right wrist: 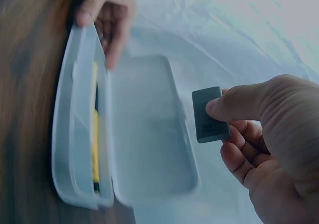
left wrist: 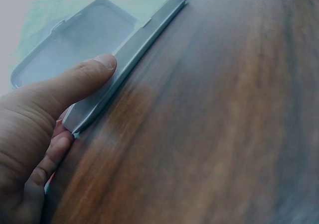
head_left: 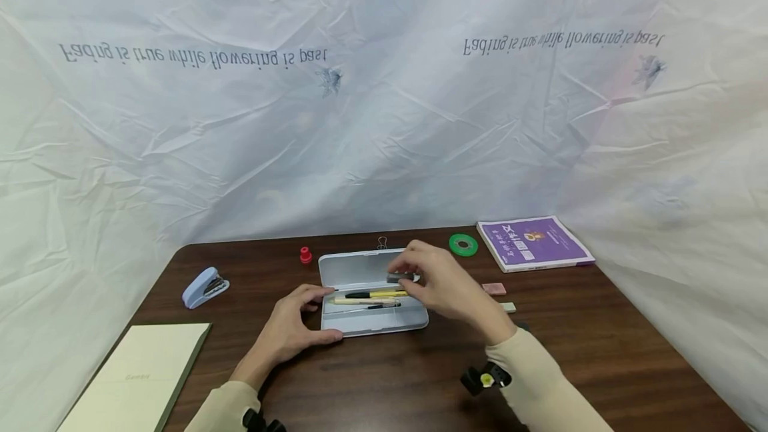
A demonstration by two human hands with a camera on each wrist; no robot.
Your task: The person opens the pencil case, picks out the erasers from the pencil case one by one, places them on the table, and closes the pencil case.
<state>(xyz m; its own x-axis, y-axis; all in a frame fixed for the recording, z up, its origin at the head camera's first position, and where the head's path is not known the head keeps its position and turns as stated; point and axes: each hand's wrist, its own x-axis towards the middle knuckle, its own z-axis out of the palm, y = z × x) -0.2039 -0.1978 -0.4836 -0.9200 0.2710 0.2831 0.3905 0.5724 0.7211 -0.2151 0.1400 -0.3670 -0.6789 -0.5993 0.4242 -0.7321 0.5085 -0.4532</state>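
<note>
A pale grey-white pencil case [head_left: 366, 327] lies on the table with its lid [head_left: 349, 272] raised at the back. Inside are a yellow-and-black pen [head_left: 390, 293], a cream pen [head_left: 354, 301] and a thin dark-tipped one [head_left: 384, 307]. My left hand [head_left: 287, 327] grips the case's left end, thumb on its front wall, as the left wrist view shows. Between thumb and fingers my right hand [head_left: 441, 279] pinches a dark grey eraser [right wrist: 212, 114] with faint printing. It is above the case's right part, apart from the lid in the right wrist view.
A blue stapler [head_left: 204, 287] and pale notebook [head_left: 138, 372] lie left. Behind the case are a small red object [head_left: 306, 255] and a binder clip [head_left: 382, 243]. A green ring [head_left: 463, 245], purple book [head_left: 534, 243], pink block [head_left: 494, 289] and pale green block [head_left: 508, 307] lie right.
</note>
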